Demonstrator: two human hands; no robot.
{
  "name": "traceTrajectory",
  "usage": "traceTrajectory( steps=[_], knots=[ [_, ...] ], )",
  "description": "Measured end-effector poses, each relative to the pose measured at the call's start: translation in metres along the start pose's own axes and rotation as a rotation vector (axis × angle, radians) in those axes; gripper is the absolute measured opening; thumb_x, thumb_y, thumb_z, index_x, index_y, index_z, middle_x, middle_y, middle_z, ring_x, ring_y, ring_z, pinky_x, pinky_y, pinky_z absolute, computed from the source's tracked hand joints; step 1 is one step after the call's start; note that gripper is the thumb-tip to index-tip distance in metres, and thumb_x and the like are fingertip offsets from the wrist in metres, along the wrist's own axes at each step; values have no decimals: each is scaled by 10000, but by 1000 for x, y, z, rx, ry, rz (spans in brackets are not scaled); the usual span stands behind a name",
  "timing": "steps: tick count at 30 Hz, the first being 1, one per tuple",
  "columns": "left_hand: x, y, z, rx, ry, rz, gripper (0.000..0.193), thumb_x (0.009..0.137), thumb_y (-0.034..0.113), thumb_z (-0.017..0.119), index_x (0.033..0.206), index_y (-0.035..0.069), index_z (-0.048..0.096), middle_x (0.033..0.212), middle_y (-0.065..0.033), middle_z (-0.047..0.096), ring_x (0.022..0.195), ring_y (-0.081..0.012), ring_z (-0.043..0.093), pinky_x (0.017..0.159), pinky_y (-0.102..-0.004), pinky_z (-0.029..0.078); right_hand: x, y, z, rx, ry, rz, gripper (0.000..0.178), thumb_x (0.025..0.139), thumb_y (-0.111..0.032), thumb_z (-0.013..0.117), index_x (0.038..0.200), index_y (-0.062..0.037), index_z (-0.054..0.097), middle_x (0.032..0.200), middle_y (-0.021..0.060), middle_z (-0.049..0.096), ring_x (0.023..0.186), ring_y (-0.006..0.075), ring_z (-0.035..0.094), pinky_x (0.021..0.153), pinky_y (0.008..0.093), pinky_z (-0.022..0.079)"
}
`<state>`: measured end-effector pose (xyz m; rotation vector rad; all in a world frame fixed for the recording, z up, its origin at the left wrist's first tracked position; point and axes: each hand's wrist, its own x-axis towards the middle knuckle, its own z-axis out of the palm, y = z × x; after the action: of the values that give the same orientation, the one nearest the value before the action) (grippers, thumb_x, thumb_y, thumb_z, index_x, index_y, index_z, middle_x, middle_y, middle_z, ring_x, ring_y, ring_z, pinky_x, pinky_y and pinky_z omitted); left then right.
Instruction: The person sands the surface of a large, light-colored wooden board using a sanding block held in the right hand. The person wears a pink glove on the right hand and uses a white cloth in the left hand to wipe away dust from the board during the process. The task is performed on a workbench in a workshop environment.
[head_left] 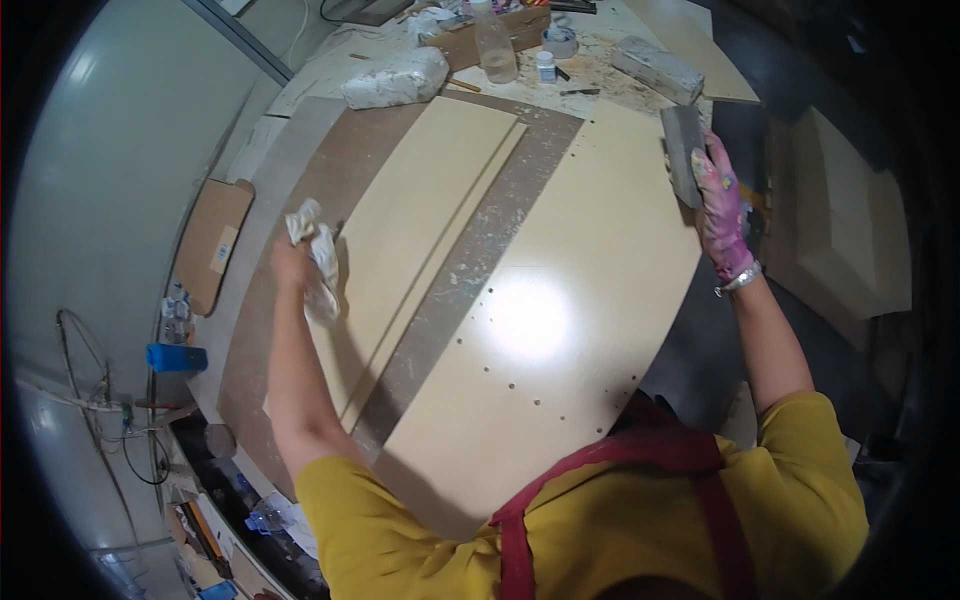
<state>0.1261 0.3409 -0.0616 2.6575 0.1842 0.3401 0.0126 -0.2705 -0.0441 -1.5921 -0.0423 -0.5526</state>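
Observation:
My left hand (291,262), bare, is closed around a crumpled white cloth (323,268) over the left edge of a narrow cream panel (425,185). My right hand (724,210), in a paint-stained pink glove, grips a grey sanding block (684,145). The block is upright at the far right edge of a wider cream panel (560,215); whether it touches the panel I cannot tell. Several small dark holes dot the wider panel's near half, and a bright light reflects off its middle. A groove runs along the narrow panel's right side.
Across the bench's far end lie a wrapped white bundle (397,80), a clear bottle (494,45), a small white jar (545,68), a tape roll (559,42) and a pale block (657,70). Cardboard (213,245) leans at the left; a large box (850,215) stands right.

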Motion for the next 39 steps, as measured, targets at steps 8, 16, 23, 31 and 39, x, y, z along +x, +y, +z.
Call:
traceTrajectory(
  steps=[8, 16, 23, 31, 39],
  knots=[
    [-164, 193, -79, 4, -501, 150, 210, 774, 172, 654, 940, 53, 701, 811, -179, 684, 732, -296, 673, 716, -401, 525, -21, -63, 48, -347, -368, -62, 571, 923, -419, 588, 1349, -48, 507, 1186, 155, 587, 1042, 230, 584, 915, 371, 474],
    [-307, 216, -105, -267, -562, 469, 287, 700, 54, 703, 981, 34, 651, 918, -116, 651, 881, -288, 641, 781, -375, 513, -90, -109, 138, -469, -916, -535, 593, 853, -484, 599, 1311, -114, 533, 1170, 180, 578, 1071, 334, 604, 900, 445, 490],
    [-378, 117, -108, -329, 6, -279, 448, 959, 132, 573, 1366, -21, 463, 1324, -148, 526, 1195, -231, 522, 993, -335, 415, 37, -11, 15, -283, -520, -120, 587, 943, -423, 589, 1394, -63, 484, 1280, 87, 559, 1097, 141, 543, 974, 291, 426],
    [-297, 259, 50, -671, -223, -238, 484, 786, 152, 663, 1216, -28, 532, 978, -199, 664, 843, -334, 649, 778, -431, 520, 39, 11, 11, 621, -608, 359, 479, 1036, -346, 409, 1414, -52, 420, 1273, 138, 582, 1051, 222, 629, 924, 341, 503],
    [-359, 381, 18, -653, -234, -76, 252, 815, -21, 556, 1052, 6, 635, 945, -138, 684, 911, -273, 674, 839, -408, 534, 100, 39, -30, 843, -660, 776, 702, 970, -556, 422, 1406, -7, 415, 1316, 188, 562, 1079, 344, 618, 908, 436, 519]
  ],
)
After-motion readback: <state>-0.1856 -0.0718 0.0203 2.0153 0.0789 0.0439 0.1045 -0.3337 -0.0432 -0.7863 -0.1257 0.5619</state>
